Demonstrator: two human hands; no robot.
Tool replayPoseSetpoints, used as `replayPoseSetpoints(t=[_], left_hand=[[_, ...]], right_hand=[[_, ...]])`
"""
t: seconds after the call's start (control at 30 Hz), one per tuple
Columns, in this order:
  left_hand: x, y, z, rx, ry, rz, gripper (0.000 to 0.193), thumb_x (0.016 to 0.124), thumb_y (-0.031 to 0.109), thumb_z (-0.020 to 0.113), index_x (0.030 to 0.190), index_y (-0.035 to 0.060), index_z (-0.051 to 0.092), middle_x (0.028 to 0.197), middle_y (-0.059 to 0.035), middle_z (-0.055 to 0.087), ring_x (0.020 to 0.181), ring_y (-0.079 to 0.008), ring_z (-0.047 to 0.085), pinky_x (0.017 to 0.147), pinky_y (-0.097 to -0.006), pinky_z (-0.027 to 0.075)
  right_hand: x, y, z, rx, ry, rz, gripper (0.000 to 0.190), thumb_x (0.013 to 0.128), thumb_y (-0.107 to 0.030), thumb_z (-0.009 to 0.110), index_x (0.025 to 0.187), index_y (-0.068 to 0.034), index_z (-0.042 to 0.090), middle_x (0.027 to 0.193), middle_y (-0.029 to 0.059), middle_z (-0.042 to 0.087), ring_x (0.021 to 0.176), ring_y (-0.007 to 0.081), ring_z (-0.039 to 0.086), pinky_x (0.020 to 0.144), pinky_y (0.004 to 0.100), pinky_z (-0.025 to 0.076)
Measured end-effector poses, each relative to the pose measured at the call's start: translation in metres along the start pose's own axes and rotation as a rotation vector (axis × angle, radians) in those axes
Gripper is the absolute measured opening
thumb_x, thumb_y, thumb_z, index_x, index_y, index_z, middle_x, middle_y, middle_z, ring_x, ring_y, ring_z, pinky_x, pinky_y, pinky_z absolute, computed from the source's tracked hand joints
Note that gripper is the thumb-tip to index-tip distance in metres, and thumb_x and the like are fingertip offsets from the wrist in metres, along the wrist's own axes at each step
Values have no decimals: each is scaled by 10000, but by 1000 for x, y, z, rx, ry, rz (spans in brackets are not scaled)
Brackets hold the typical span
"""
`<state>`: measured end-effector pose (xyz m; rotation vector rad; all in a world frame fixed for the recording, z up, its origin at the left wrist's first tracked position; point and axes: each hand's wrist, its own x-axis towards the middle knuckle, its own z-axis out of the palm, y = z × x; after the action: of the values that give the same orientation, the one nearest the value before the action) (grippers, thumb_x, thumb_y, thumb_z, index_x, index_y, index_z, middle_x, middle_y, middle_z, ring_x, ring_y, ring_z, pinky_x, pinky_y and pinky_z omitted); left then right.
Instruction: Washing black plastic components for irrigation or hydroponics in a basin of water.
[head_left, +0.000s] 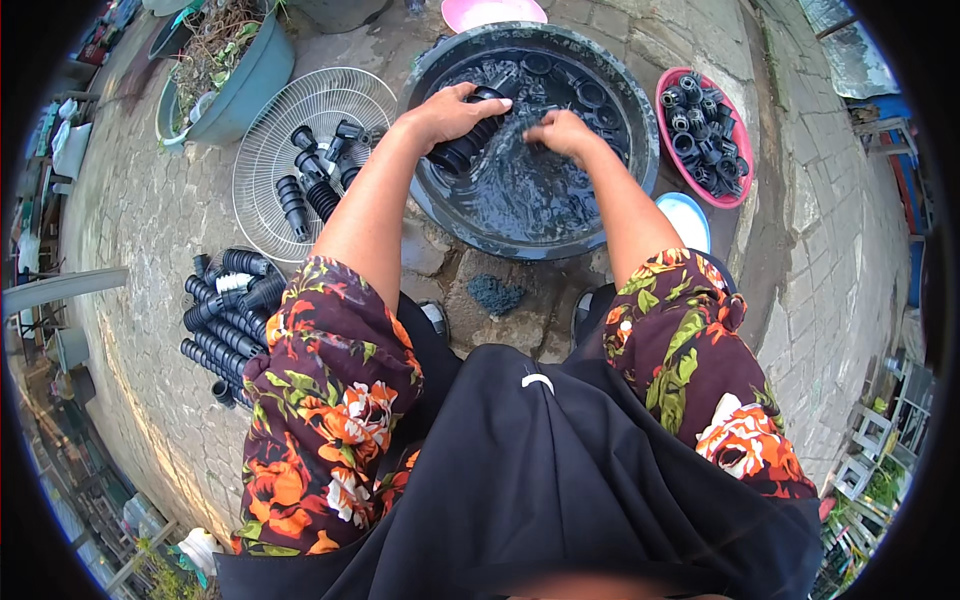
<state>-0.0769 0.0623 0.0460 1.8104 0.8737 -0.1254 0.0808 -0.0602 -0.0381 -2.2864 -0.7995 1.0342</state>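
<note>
My left hand (454, 116) grips a black ribbed plastic tube (480, 135), tilted above the water at the left side of a large dark round basin (517, 251). To the right of it, my right hand (566, 135) is at the water's surface with its fingers curled. Motion blur and splashing hide the fingertips, so whether they hold anything cannot be told. Churned dark water (525, 191) swirls below both hands. More black plastic fittings (592, 94) lie partly under water along the basin's far and right sides.
Left of the basin, a round wire fan grille (259, 165) carries several black fittings. Nearer me sits a pile of black ribbed tubes (225, 330). A pink basin (739, 195) full of fittings stands right, beside a blue-rimmed bowl (686, 217). A scouring pad (495, 294) lies between my feet.
</note>
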Motion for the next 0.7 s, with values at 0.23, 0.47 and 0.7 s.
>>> replayPoseSetpoints(t=[0.23,0.47,0.7], left_hand=[[4,2,8,138,-121,72,864,690,483,648,1287,-45,314,1200,-233,459,1042,-258,522,852,-318,436],[10,-10,0,177,144,41,831,650,501,653,1230,-42,409,1158,-226,507,1062,-262,517,880,-313,407],[13,-5,0,10,245,75,808,669,467,639,1274,6,367,1145,-212,517,1044,-255,526,880,-316,401]], right_hand=[[3,-36,-3,1238,116,-100,399,789,-201,615,1122,-47,458,914,69,578,717,175,575,544,318,468],[-6,-51,8,1053,9,-269,315,812,-284,598,1000,-33,567,806,82,611,656,154,582,529,276,467],[-1,-22,41,-115,-26,-530,375,670,-19,510,1027,-102,590,940,126,598,826,237,584,739,333,463]])
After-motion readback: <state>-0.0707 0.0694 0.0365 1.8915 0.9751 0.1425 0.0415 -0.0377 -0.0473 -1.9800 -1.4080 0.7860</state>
